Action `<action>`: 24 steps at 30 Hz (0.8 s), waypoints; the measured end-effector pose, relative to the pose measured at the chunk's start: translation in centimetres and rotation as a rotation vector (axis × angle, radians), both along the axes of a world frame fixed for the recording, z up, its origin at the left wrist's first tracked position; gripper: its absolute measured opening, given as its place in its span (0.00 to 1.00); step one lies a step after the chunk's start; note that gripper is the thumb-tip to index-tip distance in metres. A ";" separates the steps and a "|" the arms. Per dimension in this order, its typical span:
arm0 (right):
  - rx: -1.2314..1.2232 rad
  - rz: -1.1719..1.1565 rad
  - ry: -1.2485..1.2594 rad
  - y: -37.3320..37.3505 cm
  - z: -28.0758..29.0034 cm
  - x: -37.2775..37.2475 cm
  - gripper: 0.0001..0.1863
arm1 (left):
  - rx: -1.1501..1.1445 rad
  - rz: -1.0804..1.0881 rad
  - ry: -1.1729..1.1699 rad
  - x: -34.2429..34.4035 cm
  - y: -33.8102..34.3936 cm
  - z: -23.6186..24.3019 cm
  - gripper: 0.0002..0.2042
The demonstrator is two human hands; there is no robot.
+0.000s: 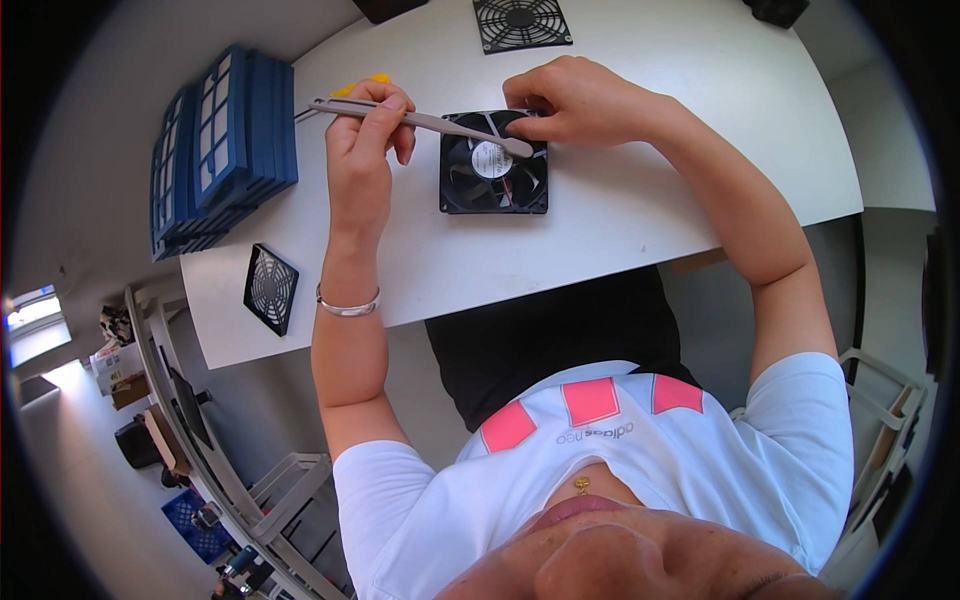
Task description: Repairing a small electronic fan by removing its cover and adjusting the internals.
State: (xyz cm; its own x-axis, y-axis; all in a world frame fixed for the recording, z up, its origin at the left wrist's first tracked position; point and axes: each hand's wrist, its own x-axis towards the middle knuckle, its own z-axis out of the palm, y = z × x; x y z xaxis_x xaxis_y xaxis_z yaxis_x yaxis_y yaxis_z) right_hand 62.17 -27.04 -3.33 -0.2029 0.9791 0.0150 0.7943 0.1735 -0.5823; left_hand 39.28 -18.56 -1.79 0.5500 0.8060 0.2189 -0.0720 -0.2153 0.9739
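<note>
A square black cooling fan (461, 193) lies on the white table, with a round pale label on its hub. My right hand (580, 100) grips its upper right corner, the thumb over the frame and the curled fingers partly hidden. Between the thumb and fingers of my left hand (365, 135) is a long grey tool (440, 124). Its rounded, flattened tip reaches over the fan's hub and blades; whether it touches them I cannot tell. Behind my left hand, a yellow thing (372, 82) is partly covered, its kind unclear.
One black fan guard (520, 20) lies at the table's far side, another black fan guard (272, 288) near the left front edge. Blue panels with pale grid faces (225, 130) are stacked at the left. The white table (600, 215) ends just before my body.
</note>
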 end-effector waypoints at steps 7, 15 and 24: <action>0.039 0.000 0.001 -0.1 -0.2 0.1 0.14 | -0.020 0.079 -0.010 -0.8 1.4 0.1 0.07; 0.032 -0.008 -0.001 0.0 -0.3 0.0 0.14 | -0.107 -0.013 0.003 -0.5 1.0 0.1 0.07; 0.023 -0.003 0.001 0.0 -0.2 0.0 0.14 | -0.123 -0.046 0.015 -0.5 0.9 0.1 0.07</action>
